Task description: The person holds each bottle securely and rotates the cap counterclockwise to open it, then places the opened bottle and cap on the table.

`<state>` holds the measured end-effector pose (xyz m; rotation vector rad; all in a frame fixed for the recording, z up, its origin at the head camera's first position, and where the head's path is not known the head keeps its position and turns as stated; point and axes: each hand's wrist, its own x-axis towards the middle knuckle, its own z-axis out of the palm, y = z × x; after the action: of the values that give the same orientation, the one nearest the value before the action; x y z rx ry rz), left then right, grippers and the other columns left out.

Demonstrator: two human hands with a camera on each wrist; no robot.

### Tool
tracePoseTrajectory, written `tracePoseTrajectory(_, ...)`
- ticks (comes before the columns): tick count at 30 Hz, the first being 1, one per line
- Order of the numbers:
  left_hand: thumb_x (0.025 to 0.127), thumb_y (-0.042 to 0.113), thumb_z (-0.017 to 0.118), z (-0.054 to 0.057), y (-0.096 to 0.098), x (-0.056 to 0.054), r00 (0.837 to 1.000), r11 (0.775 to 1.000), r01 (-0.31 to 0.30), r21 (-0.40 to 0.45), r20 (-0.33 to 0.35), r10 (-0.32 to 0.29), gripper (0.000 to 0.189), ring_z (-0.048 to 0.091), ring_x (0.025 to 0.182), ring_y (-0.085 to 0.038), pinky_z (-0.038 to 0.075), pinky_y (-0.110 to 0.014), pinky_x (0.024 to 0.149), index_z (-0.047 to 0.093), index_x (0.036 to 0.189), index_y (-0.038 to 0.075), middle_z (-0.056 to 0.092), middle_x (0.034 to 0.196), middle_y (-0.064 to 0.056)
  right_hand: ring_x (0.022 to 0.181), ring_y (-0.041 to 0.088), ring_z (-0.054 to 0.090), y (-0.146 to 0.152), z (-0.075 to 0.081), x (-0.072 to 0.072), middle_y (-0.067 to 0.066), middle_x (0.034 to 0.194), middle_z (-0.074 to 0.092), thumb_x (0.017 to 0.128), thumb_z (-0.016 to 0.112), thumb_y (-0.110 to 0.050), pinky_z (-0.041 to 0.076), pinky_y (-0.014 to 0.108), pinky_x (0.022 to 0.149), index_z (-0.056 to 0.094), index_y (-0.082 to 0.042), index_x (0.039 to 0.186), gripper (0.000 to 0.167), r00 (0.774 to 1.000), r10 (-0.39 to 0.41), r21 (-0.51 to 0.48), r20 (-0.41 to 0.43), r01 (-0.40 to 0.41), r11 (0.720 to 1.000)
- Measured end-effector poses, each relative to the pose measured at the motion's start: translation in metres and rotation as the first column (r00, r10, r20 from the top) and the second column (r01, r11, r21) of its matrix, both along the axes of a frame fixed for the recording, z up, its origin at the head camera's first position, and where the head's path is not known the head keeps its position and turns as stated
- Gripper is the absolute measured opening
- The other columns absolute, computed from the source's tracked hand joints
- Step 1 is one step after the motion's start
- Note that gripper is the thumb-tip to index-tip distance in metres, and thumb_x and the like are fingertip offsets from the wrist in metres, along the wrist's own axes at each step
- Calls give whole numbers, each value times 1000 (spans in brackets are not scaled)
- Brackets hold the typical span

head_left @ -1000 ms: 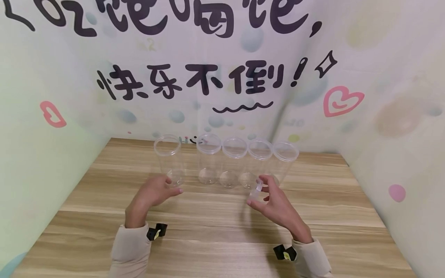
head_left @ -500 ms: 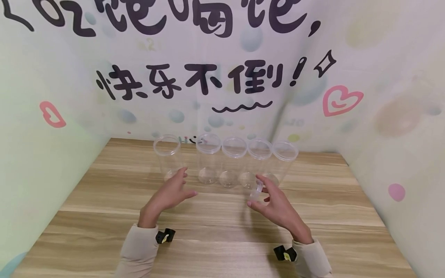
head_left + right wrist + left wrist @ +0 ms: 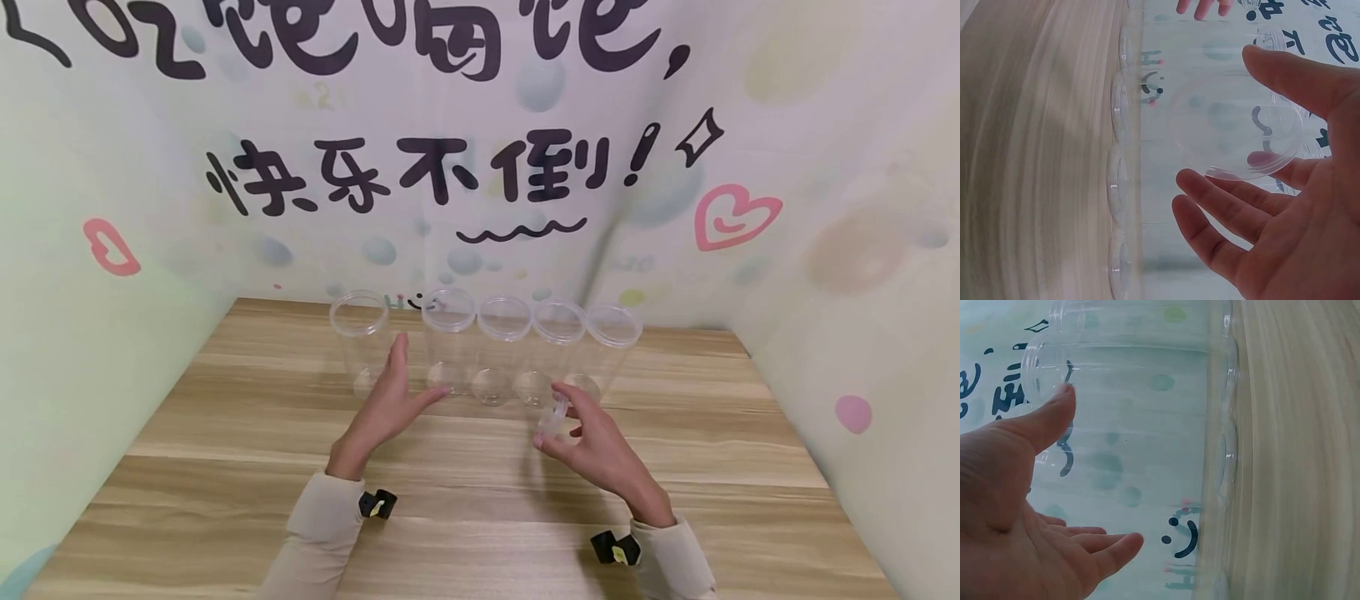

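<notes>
Several tall clear plastic jars stand upright in a row at the back of the table. My left hand (image 3: 386,404) is spread, with thumb and fingers apart and nothing between them. It is in front of the gap between the leftmost jar (image 3: 360,333) and the second jar (image 3: 449,333), its thumb overlapping the second jar's base in the head view. In the left wrist view, its fingers (image 3: 1116,556) point toward the jars' clear walls. My right hand (image 3: 596,442) holds a round clear lid (image 3: 1235,128) on edge between thumb and fingers, before the right-hand jars (image 3: 558,329).
Bare wooden tabletop (image 3: 480,508) lies in front of the jars. A printed cloth backdrop (image 3: 480,100) with black lettering rises right behind them, with cloth walls on both sides. The three rightmost jars stand side by side, rims close together.
My left hand has moved right, from the base of the leftmost jar toward the second jar, and its fingers have spread and turned upward. The right hand keeps the lid in nearly the same place.
</notes>
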<state>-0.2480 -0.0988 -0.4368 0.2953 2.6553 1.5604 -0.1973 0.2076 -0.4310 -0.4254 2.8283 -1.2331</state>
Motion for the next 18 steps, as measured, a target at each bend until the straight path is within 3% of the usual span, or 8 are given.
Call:
tracePoseTrajectory(6, 87, 39, 75, 0, 7, -10, 998, 998, -63, 6, -28, 63, 111, 18, 149, -41, 21, -57, 118, -5, 159, 11, 8, 164, -22, 121, 33, 55, 0, 0, 1, 17, 141, 53, 84, 80, -28, 53, 49, 89, 41, -8, 146, 77, 1000, 0, 10, 10, 0, 1000)
tracePoseTrajectory(11, 85, 37, 78, -1, 10, -17, 997, 997, -73, 9, -29, 73, 112, 20, 148, -42, 23, -59, 116, -3, 159, 10, 12, 163, -24, 115, 36, 58, 0, -3, 0, 17, 142, 52, 84, 80, -30, 53, 48, 90, 41, -9, 147, 77, 999, -9, 15, 37, 9, 1000)
tracePoseTrajectory(18, 82, 30, 82, -4, 16, -27, 993, 995, -82, 64, -86, 87, 109, 25, 147, -40, 26, -57, 116, 6, 157, 8, 23, 160, -23, 118, 38, 57, 1, -7, -1, 15, 143, 52, 83, 80, -32, 53, 49, 91, 41, -9, 147, 78, 998, -19, 32, 59, 17, 999)
